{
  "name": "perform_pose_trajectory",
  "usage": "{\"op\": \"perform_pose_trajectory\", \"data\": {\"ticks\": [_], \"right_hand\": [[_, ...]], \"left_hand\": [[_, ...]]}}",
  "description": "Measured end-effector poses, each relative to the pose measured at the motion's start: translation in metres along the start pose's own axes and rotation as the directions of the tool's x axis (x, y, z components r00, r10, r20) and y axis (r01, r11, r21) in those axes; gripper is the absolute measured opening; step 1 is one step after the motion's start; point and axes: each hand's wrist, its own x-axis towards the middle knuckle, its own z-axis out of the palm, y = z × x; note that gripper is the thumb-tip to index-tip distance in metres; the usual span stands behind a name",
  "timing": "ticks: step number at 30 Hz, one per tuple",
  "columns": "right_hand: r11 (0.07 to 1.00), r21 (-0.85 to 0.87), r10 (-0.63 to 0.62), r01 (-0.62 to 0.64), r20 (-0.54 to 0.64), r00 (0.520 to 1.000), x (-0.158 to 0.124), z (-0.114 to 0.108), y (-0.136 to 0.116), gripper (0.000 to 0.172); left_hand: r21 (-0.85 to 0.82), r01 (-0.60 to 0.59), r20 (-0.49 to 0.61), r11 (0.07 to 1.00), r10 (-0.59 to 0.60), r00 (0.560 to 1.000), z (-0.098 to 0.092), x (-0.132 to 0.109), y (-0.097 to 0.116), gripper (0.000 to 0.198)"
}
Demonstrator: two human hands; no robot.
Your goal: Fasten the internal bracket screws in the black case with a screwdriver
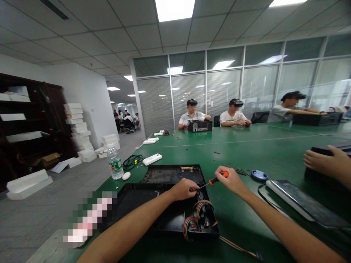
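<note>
We hold the screwdriver (213, 180) in our right grip (229, 179), wrapped around its orange and black handle; the shaft slants down to the left. Our left grip (185, 189) is at the shaft's tip, fingers bunched above the case (170, 223); we cannot tell whether it pinches anything. The black case lies on the green bench (241, 153) in front of us. Wires (188, 224) curl at its near right corner. A bottle (115, 165) stands left; a blue dish (259, 175) lies right.
</note>
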Motion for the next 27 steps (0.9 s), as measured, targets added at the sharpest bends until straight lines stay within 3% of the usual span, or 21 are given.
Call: {"op": "perform_pose_trajectory", "data": {"ticks": [5, 10, 14, 16, 19, 24, 27], "right_hand": [[0.999, -0.04, 0.0, 0.001, 0.042, 0.999, 0.003, -0.003, -0.004, 0.025], [0.976, -0.206, -0.042, 0.071, 0.143, 0.989, 0.019, -0.013, -0.024, 0.036], [0.897, -0.417, -0.032, 0.147, 0.271, 0.962, 0.036, -0.019, -0.049, 0.046], [0.862, -0.47, -0.043, 0.189, 0.304, 0.952, 0.043, -0.019, -0.063, 0.041], [0.807, -0.531, -0.092, 0.258, 0.319, 0.943, 0.048, -0.013, -0.081, 0.032], [0.657, -0.693, -0.08, 0.297, 0.328, 0.941, 0.045, -0.005, -0.099, 0.056], [0.658, -0.699, -0.085, 0.279, 0.3, 0.95, 0.041, -0.003, -0.104, 0.049]], "left_hand": [[-0.028, 0.083, -0.025, 0.996, -0.084, 0.996, 0.004, 0.0, -0.002, 0.03], [-0.039, 0.076, -0.022, 0.996, -0.077, 0.997, 0.005, 0.0, -0.003, 0.027], [-0.082, 0.086, -0.049, 0.993, -0.091, 0.995, 0.006, 0.0, -0.003, 0.03], [-0.102, 0.108, -0.067, 0.989, -0.115, 0.991, 0.008, 0.0, -0.004, 0.035], [-0.129, 0.114, -0.076, 0.985, -0.125, 0.989, 0.011, -0.001, -0.005, 0.039], [-0.138, 0.112, -0.084, 0.984, -0.124, 0.989, 0.012, -0.002, -0.007, 0.035], [-0.142, 0.116, -0.075, 0.983, -0.128, 0.989, 0.011, -0.003, -0.007, 0.035]]}}
